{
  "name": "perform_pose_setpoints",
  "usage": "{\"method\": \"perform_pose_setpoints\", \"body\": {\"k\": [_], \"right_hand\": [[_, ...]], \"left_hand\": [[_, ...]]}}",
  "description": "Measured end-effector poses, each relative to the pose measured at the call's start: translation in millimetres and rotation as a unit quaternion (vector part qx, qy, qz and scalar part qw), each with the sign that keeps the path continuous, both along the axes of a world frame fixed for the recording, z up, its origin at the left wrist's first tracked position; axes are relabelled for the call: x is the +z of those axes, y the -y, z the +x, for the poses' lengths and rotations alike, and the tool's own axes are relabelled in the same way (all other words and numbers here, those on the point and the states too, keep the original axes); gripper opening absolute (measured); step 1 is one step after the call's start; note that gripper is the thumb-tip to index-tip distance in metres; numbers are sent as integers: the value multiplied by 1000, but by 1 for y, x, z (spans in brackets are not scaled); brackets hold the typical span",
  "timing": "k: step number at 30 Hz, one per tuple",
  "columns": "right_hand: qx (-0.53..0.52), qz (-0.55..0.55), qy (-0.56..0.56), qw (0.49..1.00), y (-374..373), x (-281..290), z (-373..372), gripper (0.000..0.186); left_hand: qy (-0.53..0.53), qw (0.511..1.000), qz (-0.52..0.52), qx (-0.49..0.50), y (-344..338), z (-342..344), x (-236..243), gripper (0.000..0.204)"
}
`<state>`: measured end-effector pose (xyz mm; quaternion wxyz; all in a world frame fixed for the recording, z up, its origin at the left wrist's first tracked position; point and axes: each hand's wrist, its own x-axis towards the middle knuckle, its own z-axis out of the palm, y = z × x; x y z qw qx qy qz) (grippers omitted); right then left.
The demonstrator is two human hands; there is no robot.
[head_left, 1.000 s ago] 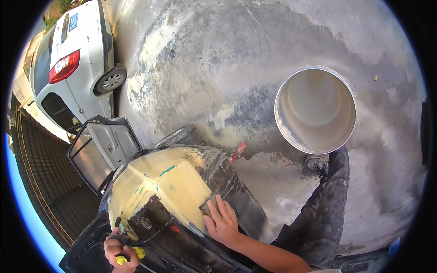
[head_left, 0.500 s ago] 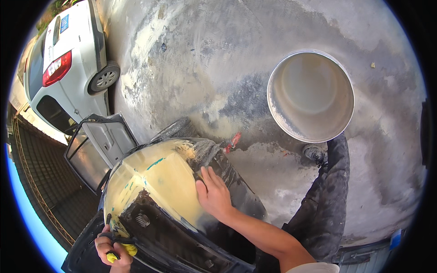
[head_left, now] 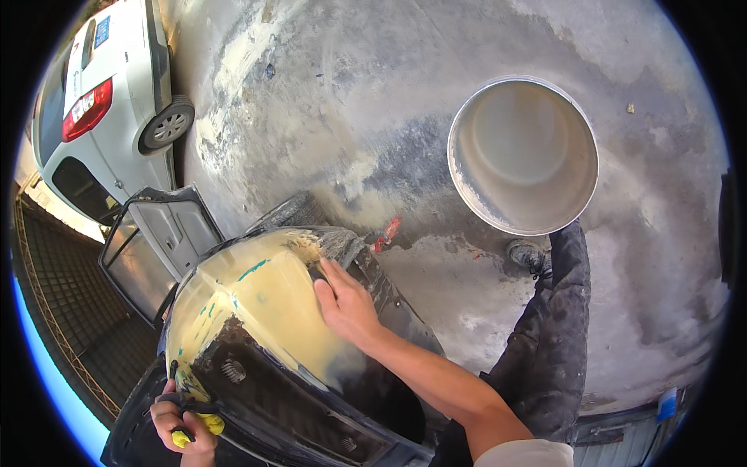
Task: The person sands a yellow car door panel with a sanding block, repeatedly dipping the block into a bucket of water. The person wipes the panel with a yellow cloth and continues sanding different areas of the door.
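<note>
Pressing on the cream-coated body panel [head_left: 280, 311], left of centre in the frame, your right hand [head_left: 346, 306] lay with its fingers stretched toward the panel's upper right edge. It was closed over a dark block [head_left: 317, 271]; only the block's edge showed, between thumb and fingers. Your left hand [head_left: 177, 424], at the lower left, was curled around a black-and-yellow item [head_left: 208, 423]. Couldn't tell what kind: partly hidden by your fingers. Hands were well apart from each other.

Panel coat was mostly smooth cream, with a teal streak [head_left: 253, 270] and smaller marks toward its left side. Bare dark metal [head_left: 233, 370] showed below it, and the coat faded to grey near the black bodywork at lower centre. Above the panel you had a dusty tyre [head_left: 288, 212]; to the upper left of the panel, an open car door [head_left: 167, 229].

A white car [head_left: 117, 117] stood at upper left. A big round bucket [head_left: 513, 216] stood right of centre, upper half, mouth up. Just below it were a dusty shoe [head_left: 531, 257] and a dark trouser leg [head_left: 548, 342]. A red object [head_left: 387, 233] lay on the concrete floor [head_left: 373, 101] near the panel.
</note>
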<state>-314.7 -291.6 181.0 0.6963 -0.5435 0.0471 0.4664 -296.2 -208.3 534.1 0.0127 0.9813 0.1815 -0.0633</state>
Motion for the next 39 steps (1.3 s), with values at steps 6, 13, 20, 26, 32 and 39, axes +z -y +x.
{"method": "perform_pose_setpoints", "body": {"k": [6,13,20,26,32,39], "right_hand": [[1,-1,-10,1000,44,18,-4,47],[49,-91,74,992,35,42,44,47],[-46,-79,199,976,81,65,-39,47],[7,-120,164,979,74,50,-41,45],[31,-119,173,977,101,65,-47,45],[8,-137,158,978,71,40,-28,46]], "left_hand": [[-18,999,27,12,3,2,-1,21],[-7,1000,18,-8,0,4,-2,20],[5,1000,11,-12,0,5,-6,17],[30,999,3,-21,-2,5,-10,15],[32,999,-24,-33,-7,1,-10,16],[47,998,-33,-23,-6,-1,-9,16]]}}
